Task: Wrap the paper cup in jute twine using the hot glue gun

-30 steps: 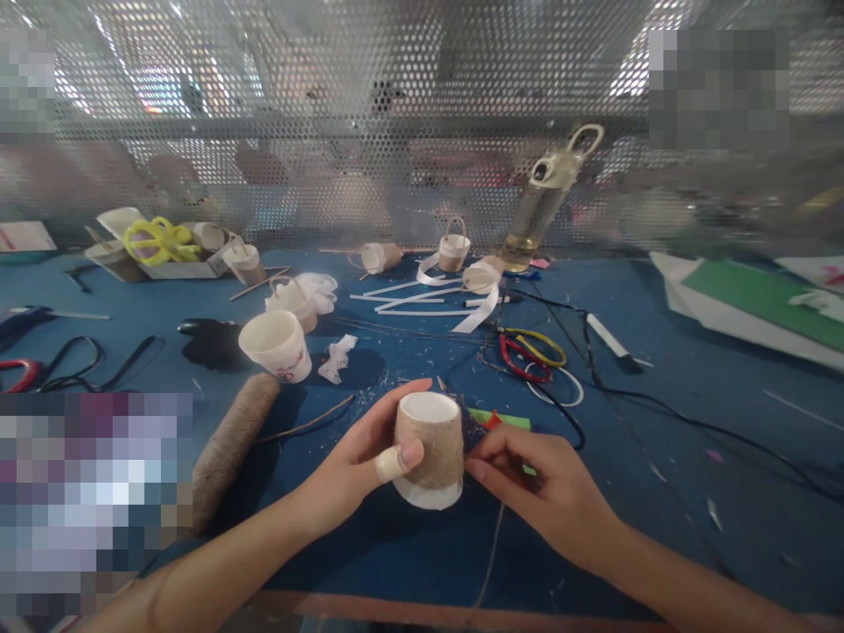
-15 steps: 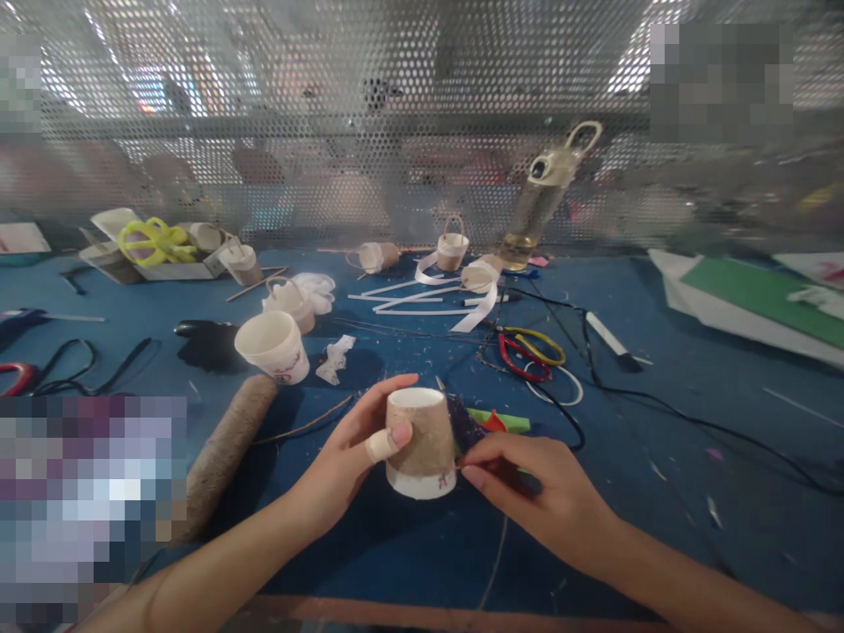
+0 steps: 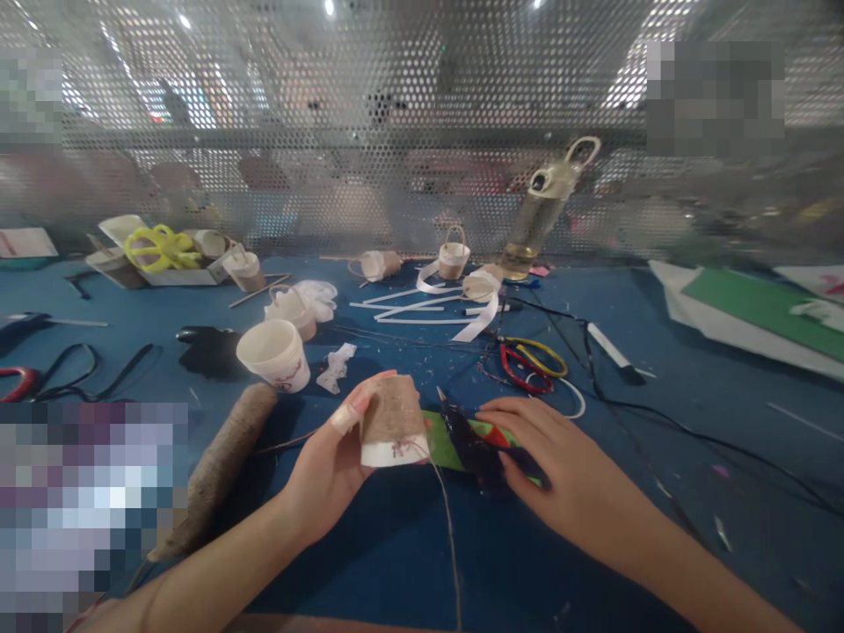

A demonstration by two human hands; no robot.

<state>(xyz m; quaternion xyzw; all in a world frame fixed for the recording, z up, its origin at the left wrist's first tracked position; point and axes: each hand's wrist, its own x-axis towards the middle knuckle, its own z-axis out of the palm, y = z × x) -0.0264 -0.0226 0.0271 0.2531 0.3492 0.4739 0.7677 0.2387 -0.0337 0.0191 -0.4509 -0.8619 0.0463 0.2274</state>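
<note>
So my left hand (image 3: 326, 453) has a firm hold on a twine-wrapped cup (image 3: 394, 413), thumb across the near side and fingers round the back. The cup's just left of my right hand, held up over the blue table (image 3: 369, 554) and tilted a bit, with the wider end facing down. That end has a bare white band with some reddish print on it. There's a beige wrap (image 3: 343, 420) on my left thumb too. A loose strand of twine (image 3: 451, 519) runs down from the cup's lower right edge toward me.

My right hand (image 3: 560, 462) is over at the dark glue gun (image 3: 469, 440), fingers and thumb apart around its orange-red part. Honestly can't tell if I've got a proper grip on it or I'm only touching it. The gun lies over something flat and green (image 3: 441, 444), its pale tip pointing away from me.

Left of my left hand there's a fat roll of twine (image 3: 228, 462), with a plain white paper cup (image 3: 273, 356) beyond it and a lace scrap (image 3: 337, 367) next to that. Further back there's a little handled basket (image 3: 454, 260) standing upright, some white strips (image 3: 409, 308), and a clear bottle (image 3: 537, 215) near the mesh panel (image 3: 356, 176).
</note>
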